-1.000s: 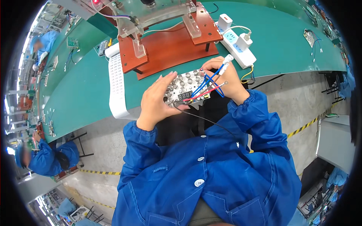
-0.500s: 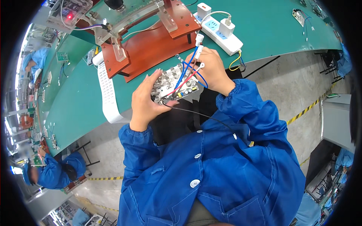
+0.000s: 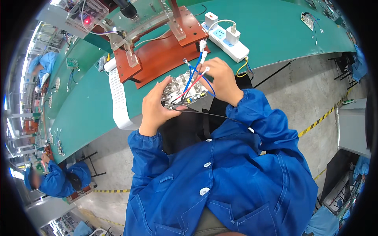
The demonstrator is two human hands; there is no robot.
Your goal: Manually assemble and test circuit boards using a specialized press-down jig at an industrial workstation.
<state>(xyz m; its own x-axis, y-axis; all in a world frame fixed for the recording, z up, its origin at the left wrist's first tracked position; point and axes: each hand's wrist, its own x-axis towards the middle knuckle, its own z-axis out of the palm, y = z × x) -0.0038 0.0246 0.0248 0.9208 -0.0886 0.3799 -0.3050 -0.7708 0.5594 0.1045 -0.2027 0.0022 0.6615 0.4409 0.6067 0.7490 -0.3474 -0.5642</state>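
A circuit board (image 3: 185,91) crowded with silvery cylindrical parts is held tilted in front of my chest, just off the table edge. My left hand (image 3: 154,104) grips its left end, thumb along the near side and fingers along the far side. Blue wires (image 3: 191,80) and a red wire (image 3: 192,86) rise from the board, tipped with white connectors (image 3: 202,45) and a ring terminal. At the board's right end, my right hand (image 3: 223,80) is curled beside the wires; what its fingers pinch is hidden. A black wire (image 3: 212,115) trails rightward across my jacket.
Beyond the board stands a red-brown fixture (image 3: 157,59) with clear plastic brackets. A white power strip (image 3: 230,43) with chargers lies right of it on the green table (image 3: 271,31). A paper label strip (image 3: 119,98) hangs over the edge. A co-worker (image 3: 59,179) sits far left.
The view has shifted slightly, so the fixture sits lower and farther right. My right hand's fingers have curled in nearer the wires, and the black wire's loose end has swung right.
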